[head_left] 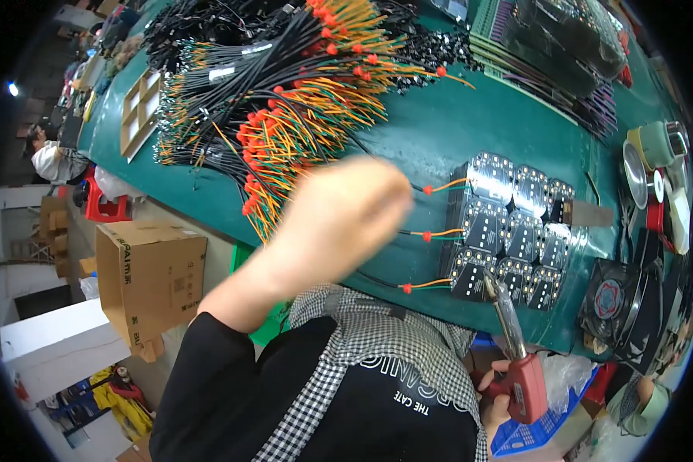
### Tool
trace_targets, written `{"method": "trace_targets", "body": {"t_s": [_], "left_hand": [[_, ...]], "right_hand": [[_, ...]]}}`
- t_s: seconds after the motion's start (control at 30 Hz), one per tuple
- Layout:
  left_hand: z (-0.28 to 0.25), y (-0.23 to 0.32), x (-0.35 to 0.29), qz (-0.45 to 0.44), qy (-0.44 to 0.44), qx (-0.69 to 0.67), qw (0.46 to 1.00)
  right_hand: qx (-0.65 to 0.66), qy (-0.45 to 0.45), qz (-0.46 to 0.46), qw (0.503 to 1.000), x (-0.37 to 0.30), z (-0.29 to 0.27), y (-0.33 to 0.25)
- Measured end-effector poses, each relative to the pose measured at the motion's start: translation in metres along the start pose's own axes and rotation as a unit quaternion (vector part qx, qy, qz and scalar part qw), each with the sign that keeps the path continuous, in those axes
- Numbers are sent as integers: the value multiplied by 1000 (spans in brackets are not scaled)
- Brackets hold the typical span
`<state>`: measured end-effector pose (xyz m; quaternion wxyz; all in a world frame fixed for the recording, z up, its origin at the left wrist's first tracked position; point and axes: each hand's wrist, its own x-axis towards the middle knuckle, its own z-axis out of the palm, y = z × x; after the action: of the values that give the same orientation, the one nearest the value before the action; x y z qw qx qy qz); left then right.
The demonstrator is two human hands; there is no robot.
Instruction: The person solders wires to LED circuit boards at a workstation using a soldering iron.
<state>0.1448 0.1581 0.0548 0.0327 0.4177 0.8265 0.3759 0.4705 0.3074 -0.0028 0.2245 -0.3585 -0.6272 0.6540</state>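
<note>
My right hand is wrapped round the grip of a red soldering gun. The gun's metal tip points up to the lower left part of a block of black circuit boards dotted with small LEDs. Three black cables with red collars and orange and green wire ends run to the block's left edge. My left hand is over the bench, left of the boards, smeared by motion. Its fingers look curled, but whether they hold anything is not clear. Beyond it lies a big heap of black cables with stripped orange and green ends.
A green bench carries everything. Stacked board panels lie at the back right. A fan, and a tape-like roll beside a pale green pot, stand at right. A cardboard box is on the floor at left.
</note>
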Motion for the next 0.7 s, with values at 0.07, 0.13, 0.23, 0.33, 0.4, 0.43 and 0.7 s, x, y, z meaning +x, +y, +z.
{"method": "trace_targets", "body": {"t_s": [0.07, 0.13, 0.23, 0.33, 0.4, 0.43, 0.7], "left_hand": [[-31, -19, 23, -40, 95, 37, 994], [-50, -29, 46, -7, 117, 61, 991], [-38, -15, 80, 112, 5, 117, 987], [-5, -18, 122, 221, -36, 153, 962], [18, -30, 149, 204, -96, 252, 941], [30, -31, 160, 170, -127, 281, 936], [31, -50, 183, 62, -108, 168, 978]], "right_hand": [[-33, -35, 41, 998, -1, -9, -1], [-19, -22, 24, 999, 0, -5, 2], [-15, -8, 13, 1000, 6, -2, 0], [59, 18, -26, 998, 10, 6, 9], [47, 2, -26, 999, 13, 4, 6], [40, -16, -24, 999, 13, 1, 5], [150, -28, -25, 988, 3, -17, 19]]}}
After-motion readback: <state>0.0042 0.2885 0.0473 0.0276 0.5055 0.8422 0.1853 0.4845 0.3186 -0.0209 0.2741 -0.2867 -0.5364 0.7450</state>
